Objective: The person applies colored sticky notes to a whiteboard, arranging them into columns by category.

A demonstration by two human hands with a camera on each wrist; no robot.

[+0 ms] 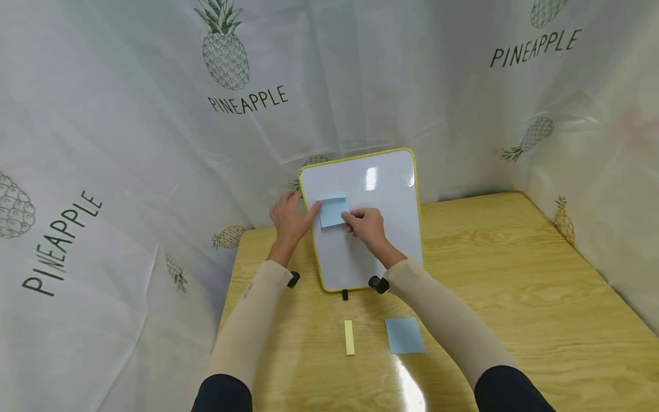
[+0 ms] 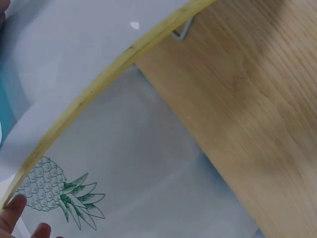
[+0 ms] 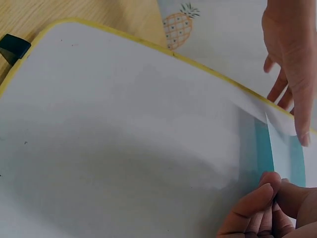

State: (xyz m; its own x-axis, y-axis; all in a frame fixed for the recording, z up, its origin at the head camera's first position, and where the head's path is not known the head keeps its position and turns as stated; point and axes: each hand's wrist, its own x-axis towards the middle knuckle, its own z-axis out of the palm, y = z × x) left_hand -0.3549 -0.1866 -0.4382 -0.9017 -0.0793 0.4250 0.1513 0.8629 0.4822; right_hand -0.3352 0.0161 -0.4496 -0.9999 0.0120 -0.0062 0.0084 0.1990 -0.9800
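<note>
A light blue sticky note (image 1: 333, 213) lies against the left part of a yellow-rimmed whiteboard (image 1: 381, 240). My right hand (image 1: 366, 226) pinches the note's lower right corner between thumb and fingers. In the right wrist view a pale flap (image 3: 281, 148) of paper stands off the board, with darker blue (image 3: 264, 148) beside it; whether that is a second note I cannot tell. My left hand (image 1: 290, 220) touches the note's upper left corner with its thumb. Its other fingers extend past the board's left edge, and two fingertips (image 2: 17, 206) show there in the left wrist view.
On the wooden table (image 1: 489, 274), in front of the board, lie a narrow yellow paper strip (image 1: 349, 337) and a blue square note (image 1: 404, 335). A small black tab (image 1: 345, 294) sticks out below the board. Behind hangs a pineapple-printed sheet (image 1: 370, 74).
</note>
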